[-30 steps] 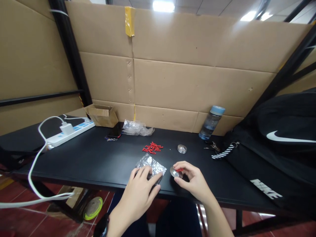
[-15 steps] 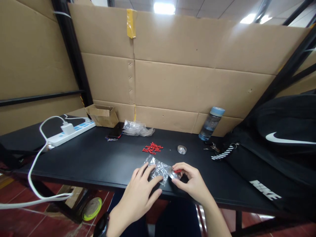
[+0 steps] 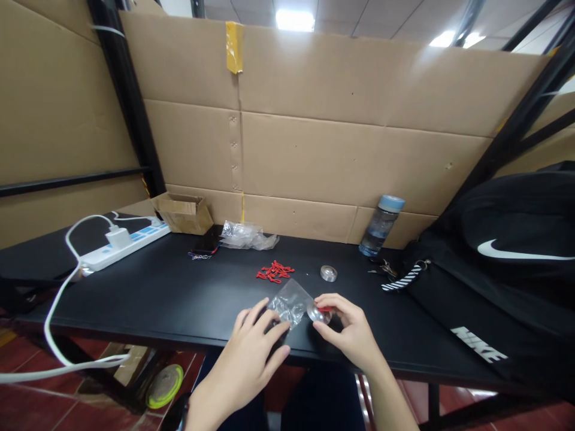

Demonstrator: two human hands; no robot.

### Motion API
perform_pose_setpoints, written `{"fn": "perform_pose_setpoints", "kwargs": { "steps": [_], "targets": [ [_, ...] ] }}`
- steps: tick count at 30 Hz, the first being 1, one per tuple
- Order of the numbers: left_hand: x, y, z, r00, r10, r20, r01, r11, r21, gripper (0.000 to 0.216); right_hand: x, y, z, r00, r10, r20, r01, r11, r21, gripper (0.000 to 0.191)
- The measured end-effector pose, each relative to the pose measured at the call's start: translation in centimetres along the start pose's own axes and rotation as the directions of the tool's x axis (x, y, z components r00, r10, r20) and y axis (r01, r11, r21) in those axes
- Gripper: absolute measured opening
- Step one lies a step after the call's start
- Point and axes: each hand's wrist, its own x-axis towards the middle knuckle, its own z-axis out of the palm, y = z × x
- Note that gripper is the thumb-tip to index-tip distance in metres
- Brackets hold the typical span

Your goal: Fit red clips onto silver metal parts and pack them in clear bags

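My right hand [image 3: 348,326] pinches a small, clear, round disc-like piece [image 3: 316,313] between thumb and fingers, with a bit of red cord showing at its top. A clear plastic bag [image 3: 291,303] lies on the table just left of it, its upper corner spread out flat. Spread fingers of my left hand [image 3: 258,350] rest on the bag's left and lower part. Beyond the bag sits a loose pile of red cord loops [image 3: 275,272]. To the right of that pile is another clear round piece [image 3: 329,273].
On the black table [image 3: 179,299] stand a white power strip [image 3: 96,256], a small cardboard box [image 3: 185,216], crumpled plastic bags [image 3: 248,236] and a water bottle [image 3: 381,225]. Keys [image 3: 384,269] and a black backpack [image 3: 512,287] are at the right. A cardboard wall [image 3: 314,161] rises behind.
The bag has been smoothed out, its upper corner now flatter and pointing away. My left hand has slid slightly left. My right hand keeps its hold on the round piece.
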Motion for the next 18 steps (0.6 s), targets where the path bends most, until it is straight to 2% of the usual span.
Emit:
{"fn": "perform_pose_setpoints", "kwargs": {
  "steps": [3,10,14,18],
  "targets": [
    [0.0,0.5,-0.1,0.999,0.047,0.013,-0.047,0.999,-0.022,0.036,0.0,-0.2,0.0,1.0,-0.02,0.0,0.02,1.0,-0.002,0.02],
    [0.0,1.7,-0.5,0.999,0.028,0.035,-0.026,0.998,-0.051,0.031,0.0,0.0,-0.1,0.992,-0.08,-0.096,0.078,0.997,-0.025,0.019],
    [0.0,1.7,-0.6,0.995,0.094,0.046,-0.093,0.995,-0.023,0.036,0.0,0.0,-0.1,0.995,-0.085,-0.061,0.081,0.995,-0.054,0.02],
    [0.1,1.9,-0.2,0.996,0.084,-0.031,-0.085,0.996,-0.016,0.03,-0.1,-0.1,-0.1,0.996,-0.083,-0.034,0.08,0.994,-0.073,0.02]
  ]
}}
